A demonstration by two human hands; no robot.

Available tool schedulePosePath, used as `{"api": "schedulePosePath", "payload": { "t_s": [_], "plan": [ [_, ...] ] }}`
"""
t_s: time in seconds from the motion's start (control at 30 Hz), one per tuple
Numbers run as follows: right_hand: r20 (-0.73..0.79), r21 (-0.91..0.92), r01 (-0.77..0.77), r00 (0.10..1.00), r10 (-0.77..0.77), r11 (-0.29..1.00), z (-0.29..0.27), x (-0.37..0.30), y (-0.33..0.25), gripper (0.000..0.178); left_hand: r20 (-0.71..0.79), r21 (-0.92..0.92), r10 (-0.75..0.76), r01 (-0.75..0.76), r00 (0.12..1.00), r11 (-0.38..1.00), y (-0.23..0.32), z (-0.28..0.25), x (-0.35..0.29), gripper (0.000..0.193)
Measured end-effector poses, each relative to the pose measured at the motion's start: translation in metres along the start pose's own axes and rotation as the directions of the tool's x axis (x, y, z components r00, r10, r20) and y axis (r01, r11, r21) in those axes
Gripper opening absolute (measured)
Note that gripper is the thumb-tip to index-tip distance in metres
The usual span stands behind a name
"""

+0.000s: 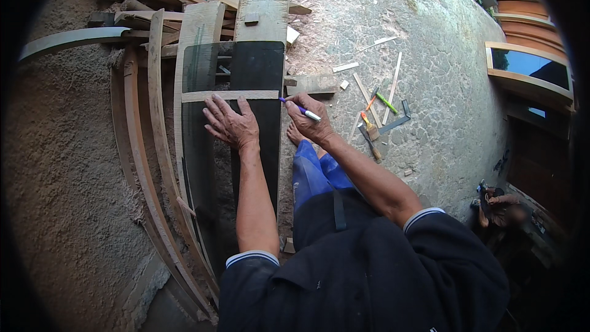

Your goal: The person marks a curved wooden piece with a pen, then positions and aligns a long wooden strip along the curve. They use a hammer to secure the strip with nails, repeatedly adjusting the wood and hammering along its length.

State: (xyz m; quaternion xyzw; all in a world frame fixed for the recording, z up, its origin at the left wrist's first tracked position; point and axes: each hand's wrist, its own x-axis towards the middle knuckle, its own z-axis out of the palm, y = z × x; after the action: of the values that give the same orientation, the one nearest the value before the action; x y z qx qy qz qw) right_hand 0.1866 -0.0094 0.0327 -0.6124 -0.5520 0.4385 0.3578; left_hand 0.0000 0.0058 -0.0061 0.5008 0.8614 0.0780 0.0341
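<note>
A dark sheet of glass, see-through in places, lies across two wooden boards. Across it from side to side runs a narrow wooden strip. My left hand rests flat on the glass with fingers spread, their tips on or against the strip's near edge. In the fingers of my right hand is a purple marker with a white end. Its tip is at the right end of the strip, by the glass edge. Whether the tip touches the glass I cannot tell.
On the ground to the right lie a paintbrush, a dark metal square, a green-handled tool and several wood offcuts. Long wooden strips lean along the left wall. A small wood block sits on the far board. Another person is at lower right.
</note>
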Motion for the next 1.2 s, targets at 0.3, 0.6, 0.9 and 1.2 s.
{"api": "schedulePosePath", "payload": {
  "t_s": [0.3, 0.6, 0.9, 1.2],
  "plan": [
    [-0.049, 0.023, 0.037, 0.998, -0.036, 0.999, 0.003, 0.007, 0.001, 0.018, -0.003, -0.021, -0.002, 0.002, 1.0, 1.0, 0.001, -0.002, -0.001, 0.077],
    [-0.041, 0.006, 0.042, 0.998, -0.042, 0.999, 0.002, 0.005, 0.001, 0.019, -0.057, -0.016, 0.017, -0.018, 0.998, 1.0, -0.001, 0.003, -0.001, 0.076],
    [-0.016, 0.004, 0.022, 1.0, -0.022, 1.0, -0.002, 0.007, -0.001, 0.019, -0.009, -0.019, -0.003, 0.003, 1.0, 1.0, 0.0, -0.001, -0.001, 0.077],
    [-0.099, 0.112, 0.108, 0.99, -0.097, 0.988, -0.029, 0.03, -0.016, 0.025, -0.068, -0.069, 0.021, -0.025, 0.997, 0.997, -0.003, 0.001, -0.001, 0.062]
  ]
}}
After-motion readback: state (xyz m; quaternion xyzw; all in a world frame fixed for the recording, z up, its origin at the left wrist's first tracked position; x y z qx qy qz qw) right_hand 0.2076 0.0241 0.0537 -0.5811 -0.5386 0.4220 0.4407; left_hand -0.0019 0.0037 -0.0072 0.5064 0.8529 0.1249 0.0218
